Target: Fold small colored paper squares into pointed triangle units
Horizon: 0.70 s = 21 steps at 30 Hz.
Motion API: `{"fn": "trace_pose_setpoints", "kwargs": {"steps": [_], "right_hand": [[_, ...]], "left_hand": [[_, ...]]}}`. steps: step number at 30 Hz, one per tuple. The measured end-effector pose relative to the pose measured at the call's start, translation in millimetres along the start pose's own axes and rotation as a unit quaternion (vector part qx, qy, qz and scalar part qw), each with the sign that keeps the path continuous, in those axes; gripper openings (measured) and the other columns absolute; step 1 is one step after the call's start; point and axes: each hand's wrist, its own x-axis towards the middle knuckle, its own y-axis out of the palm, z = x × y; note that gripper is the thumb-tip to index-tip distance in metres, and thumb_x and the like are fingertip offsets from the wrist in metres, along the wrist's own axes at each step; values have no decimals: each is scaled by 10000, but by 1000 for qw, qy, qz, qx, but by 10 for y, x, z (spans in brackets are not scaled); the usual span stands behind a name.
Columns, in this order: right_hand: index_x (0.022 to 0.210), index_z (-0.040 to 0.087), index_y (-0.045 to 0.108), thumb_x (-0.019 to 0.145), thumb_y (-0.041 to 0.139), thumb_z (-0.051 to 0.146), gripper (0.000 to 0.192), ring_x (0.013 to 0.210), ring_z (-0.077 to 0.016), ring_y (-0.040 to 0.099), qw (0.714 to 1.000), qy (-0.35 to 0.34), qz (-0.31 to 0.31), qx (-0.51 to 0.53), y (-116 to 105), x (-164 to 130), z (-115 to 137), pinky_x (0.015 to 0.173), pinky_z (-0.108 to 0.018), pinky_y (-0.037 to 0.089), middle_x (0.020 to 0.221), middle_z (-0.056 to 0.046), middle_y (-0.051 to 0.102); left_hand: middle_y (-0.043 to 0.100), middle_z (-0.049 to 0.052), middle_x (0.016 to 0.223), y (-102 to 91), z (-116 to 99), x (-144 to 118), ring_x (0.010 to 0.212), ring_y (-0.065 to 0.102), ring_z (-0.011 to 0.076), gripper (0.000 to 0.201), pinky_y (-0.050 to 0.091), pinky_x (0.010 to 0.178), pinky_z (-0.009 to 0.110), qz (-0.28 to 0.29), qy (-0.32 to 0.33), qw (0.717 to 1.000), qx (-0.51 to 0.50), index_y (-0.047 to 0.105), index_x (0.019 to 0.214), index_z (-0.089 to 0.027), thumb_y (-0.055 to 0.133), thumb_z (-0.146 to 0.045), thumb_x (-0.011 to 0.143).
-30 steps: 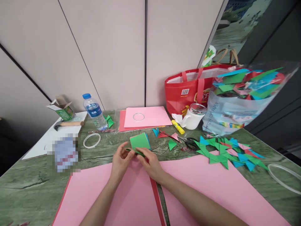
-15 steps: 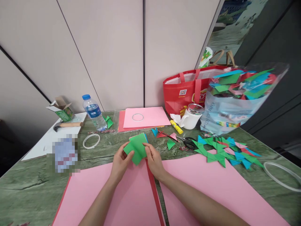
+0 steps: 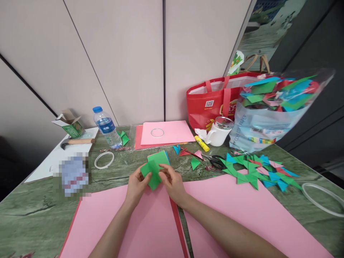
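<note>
A folded piece of green paper [image 3: 153, 175] is between my hands, just above the near pink sheets. My left hand [image 3: 136, 183] pinches its left side, thumb in front and fingers behind. At its right edge, my right hand [image 3: 172, 182] has thumb and bent fingers closed on the paper; the fingertips overlap its front. Right behind it lies a small stack of square coloured papers [image 3: 161, 157], green on top with a blue edge showing. Large pink sheets [image 3: 145, 222] with a red edge lie under my forearms.
Scissors [image 3: 217, 162], a glue stick [image 3: 201, 143] and folded paper scraps lie beyond my right hand. Joined paper stars [image 3: 245, 175], a white mug [image 3: 219, 132] and a stuffed plastic bag [image 3: 258, 125] are right. A bottle [image 3: 107, 129], a white ring [image 3: 104, 160] and a hammer [image 3: 77, 142] are left.
My right hand has slid left and inward over the green paper, its fingers now more bent. The left hand still pinches the left side, and the paper has turned slightly.
</note>
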Motion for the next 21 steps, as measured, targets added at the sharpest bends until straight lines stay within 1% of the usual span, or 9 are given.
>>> {"fn": "trace_pose_setpoints", "kwargs": {"steps": [2, 4, 7, 9, 11, 14, 16, 18, 21], "right_hand": [[996, 173, 534, 825, 395, 266, 239, 524, -126, 508, 999, 2, -35, -41, -3, 9, -31, 523, -242, 410, 618, 4, 563], [987, 164, 528, 809, 416, 259, 231, 498, -120, 480, 998, 11, -44, -36, -6, 25, -62, 491, -231, 391, 579, 19, 530], [972, 159, 524, 732, 528, 248, 256, 583, -136, 527, 999, 34, -23, 18, -6, 56, -97, 525, -230, 420, 656, 2, 572], [907, 155, 548, 717, 548, 249, 212, 643, -151, 555, 997, 54, -2, 61, -5, 78, -119, 568, -243, 443, 706, -15, 599], [841, 153, 568, 728, 537, 265, 162, 675, -161, 569, 991, 72, 10, 109, -4, 101, -145, 593, -254, 457, 730, -24, 614], [851, 153, 574, 718, 556, 318, 212, 668, -163, 572, 984, 104, -18, 144, -3, 131, -188, 572, -253, 464, 740, -26, 620], [889, 154, 564, 756, 499, 388, 277, 619, -154, 567, 977, 133, -43, 159, -3, 145, -206, 522, -243, 463, 705, -25, 613], [944, 157, 548, 779, 451, 432, 336, 616, -151, 571, 973, 142, -48, 176, -5, 154, -208, 508, -240, 465, 725, -33, 614], [1046, 169, 510, 726, 547, 403, 398, 718, -168, 588, 975, 116, -33, 185, -13, 157, -188, 584, -256, 485, 845, -46, 622]], "left_hand": [[669, 85, 936, 6, -6, -6, 838, 611, 220, 453, 485, 730, 329, 0, 3, 1000, 0, 567, 1036, -123, 643, -315, 633], [670, 89, 940, 12, -12, -12, 839, 611, 224, 454, 489, 722, 333, 3, 4, 1000, -3, 575, 1028, -122, 652, -314, 624], [677, 86, 925, 17, -19, -19, 817, 617, 220, 432, 498, 695, 325, 10, 0, 1000, -16, 587, 1018, -124, 653, -299, 628], [690, 75, 881, 13, -23, -22, 775, 627, 214, 395, 502, 677, 323, 9, -4, 1000, -10, 608, 996, -128, 648, -286, 636], [700, 66, 847, 4, -28, -23, 761, 633, 219, 315, 503, 680, 328, 11, 5, 1000, 20, 647, 937, -139, 631, -272, 652], [695, 51, 907, -15, -31, -22, 876, 615, 235, 213, 478, 776, 347, 37, 61, 994, 83, 692, 860, -185, 574, -216, 685], [676, 35, 975, -26, -19, -23, 964, 583, 227, 260, 434, 858, 365, 54, 118, 984, 121, 690, 880, -226, 529, -153, 689], [650, 25, 1034, -34, 0, -28, 1006, 562, 214, 348, 402, 897, 385, 55, 168, 971, 161, 667, 937, -258, 483, -100, 688], [595, 26, 1132, -35, 10, -45, 1055, 529, 196, 416, 376, 922, 382, 67, 204, 954, 210, 618, 1026, -281, 455, -79, 701]]}}
